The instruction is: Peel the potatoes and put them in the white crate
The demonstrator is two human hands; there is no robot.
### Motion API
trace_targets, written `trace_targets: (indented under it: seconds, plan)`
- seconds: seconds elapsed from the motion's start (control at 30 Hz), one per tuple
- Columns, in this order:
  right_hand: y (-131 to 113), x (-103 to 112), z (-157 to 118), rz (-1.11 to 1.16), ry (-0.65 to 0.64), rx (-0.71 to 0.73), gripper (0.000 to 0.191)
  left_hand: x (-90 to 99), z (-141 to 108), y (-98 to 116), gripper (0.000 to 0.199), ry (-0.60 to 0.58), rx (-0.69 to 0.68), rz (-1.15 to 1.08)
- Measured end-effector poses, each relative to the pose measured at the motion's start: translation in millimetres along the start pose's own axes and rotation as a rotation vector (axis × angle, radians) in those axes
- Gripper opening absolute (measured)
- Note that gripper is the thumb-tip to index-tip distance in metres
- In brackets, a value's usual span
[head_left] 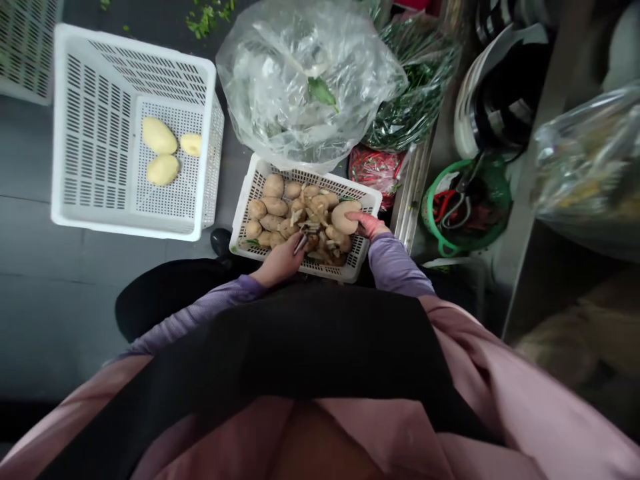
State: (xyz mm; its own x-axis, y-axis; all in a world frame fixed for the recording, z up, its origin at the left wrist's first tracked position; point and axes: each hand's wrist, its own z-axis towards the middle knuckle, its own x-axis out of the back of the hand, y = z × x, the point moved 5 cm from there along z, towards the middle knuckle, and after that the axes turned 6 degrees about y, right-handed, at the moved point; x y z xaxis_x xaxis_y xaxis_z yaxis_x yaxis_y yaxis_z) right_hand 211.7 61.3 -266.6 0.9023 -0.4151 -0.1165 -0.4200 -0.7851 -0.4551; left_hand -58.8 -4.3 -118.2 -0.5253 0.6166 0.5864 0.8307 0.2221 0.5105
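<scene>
My left hand (pixel 281 261) is closed around a slim metal peeler (pixel 301 243), its head hard to make out against the peelings. In my right hand (pixel 369 224) is a large brown potato (pixel 345 217), gripped at its right end. Both hands are over a low white basket (pixel 241 205) of unpeeled potatoes (pixel 274 205). Strips of potato peel (pixel 315 217) lie heaped among them. At the left stands a deep white basket (pixel 60 133) with 3 peeled yellow potatoes (pixel 163 170) on its bottom.
A big clear plastic bag (pixel 300 87) leans over the low basket's far edge. Bagged greens (pixel 410 93) and bagged red chillies (pixel 375 170) sit beside it. To the right, a green basket (pixel 437 233) holds scissors (pixel 455 210), near stacked plates (pixel 465 107). Leaf scraps (pixel 205 20) litter the floor.
</scene>
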Motion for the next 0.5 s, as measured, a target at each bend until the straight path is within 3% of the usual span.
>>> trace_targets:
  seconds: [0.07,0.17,0.3,0.4,0.5]
  plan:
    - [-5,-23,-32,0.142,-0.094,-0.052,0.031,13.5,2,6,0.057,0.160,-0.003,-0.138]
    - [-17,-64,-86,0.319,-0.256,-0.014,0.047,25.9,-6,20,0.060,0.294,-0.085,-0.256]
    - [-20,-106,-155,0.426,-0.445,0.091,0.064,29.3,-34,36,0.064,0.434,-0.205,-0.192]
    - [-17,-115,-189,0.478,-0.484,0.132,0.061,37.7,-56,39,0.064,0.476,-0.191,-0.150]
    - [-18,-107,-204,0.482,-0.423,0.176,0.046,68.8,-74,50,0.061,0.469,-0.245,-0.143]
